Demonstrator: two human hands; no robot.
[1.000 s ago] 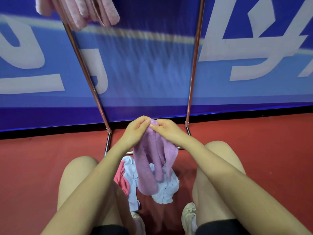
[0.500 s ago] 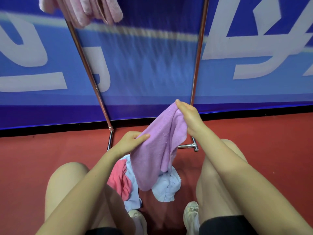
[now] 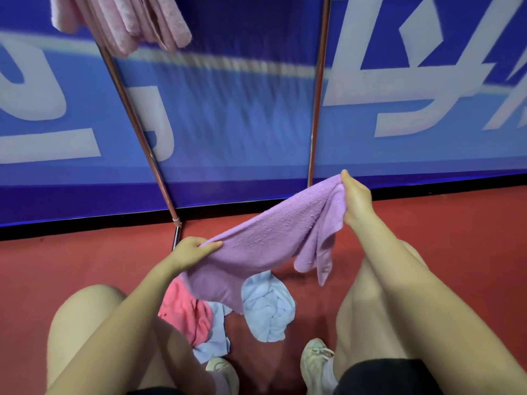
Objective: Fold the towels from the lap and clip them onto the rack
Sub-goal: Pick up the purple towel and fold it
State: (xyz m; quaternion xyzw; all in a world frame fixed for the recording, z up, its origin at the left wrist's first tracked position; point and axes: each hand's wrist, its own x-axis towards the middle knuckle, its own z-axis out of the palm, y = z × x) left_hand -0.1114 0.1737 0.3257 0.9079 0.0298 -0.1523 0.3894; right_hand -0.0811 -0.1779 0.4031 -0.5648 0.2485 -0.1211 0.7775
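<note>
While the blue banner [image 3: 228,124] fills the background, a purple towel [image 3: 268,240] stretches between both hands above the lap.
The rack [image 3: 316,109] stands behind; pink towels [image 3: 134,21] hang at its top. The towel's terry edge slopes upward from the gripping left hand [image 3: 191,250] to the pinching right hand [image 3: 356,201], its corner hanging free over red floor [image 3: 456,223].

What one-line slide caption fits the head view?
Both hands, left and right, stretch a purple terry towel before a chrome rack.
</note>
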